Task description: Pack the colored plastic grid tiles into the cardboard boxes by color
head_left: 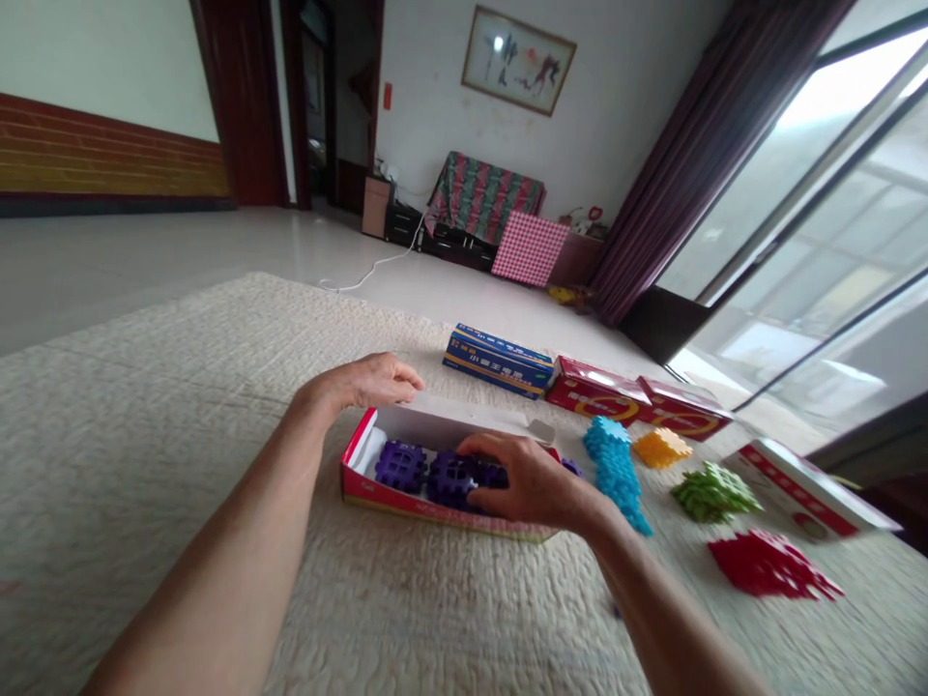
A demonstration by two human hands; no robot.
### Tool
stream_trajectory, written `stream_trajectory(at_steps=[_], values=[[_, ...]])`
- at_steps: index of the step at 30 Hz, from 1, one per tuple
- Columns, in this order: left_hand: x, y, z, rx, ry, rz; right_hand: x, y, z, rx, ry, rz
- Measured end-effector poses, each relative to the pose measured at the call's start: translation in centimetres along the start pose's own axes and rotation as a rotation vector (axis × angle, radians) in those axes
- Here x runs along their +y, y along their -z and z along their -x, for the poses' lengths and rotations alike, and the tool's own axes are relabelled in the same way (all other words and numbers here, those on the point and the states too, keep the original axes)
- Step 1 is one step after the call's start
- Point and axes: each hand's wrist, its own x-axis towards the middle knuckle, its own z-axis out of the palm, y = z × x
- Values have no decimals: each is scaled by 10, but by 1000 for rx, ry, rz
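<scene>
In front of me an open red and white cardboard box [435, 519] lies on the quilted mat, its long side across my view. Purple notched plastic building pieces [401, 466] sit inside it in a row. My right hand [526, 474] reaches into the box from the right, thumb and fingers closed around some of the purple pieces, which it partly hides. At the back left, my left hand [384, 379] has its fingers bent at the corner of the raised white lid flap [464, 414].
Behind stand a blue box [499, 362] and two red boxes [601, 391]. To the right lie blue pieces [616, 474], yellow pieces [662, 448], green pieces [714, 493] and red pieces [772, 565], with a white and red box [808, 488] beyond. The beige mat [181, 406] covers the floor.
</scene>
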Motion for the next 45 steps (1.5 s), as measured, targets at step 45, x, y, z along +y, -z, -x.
stream_trajectory(at_steps=[45], values=[[-3,-3,-8,-58,14,-106,20,45,64,231,-73,-11]])
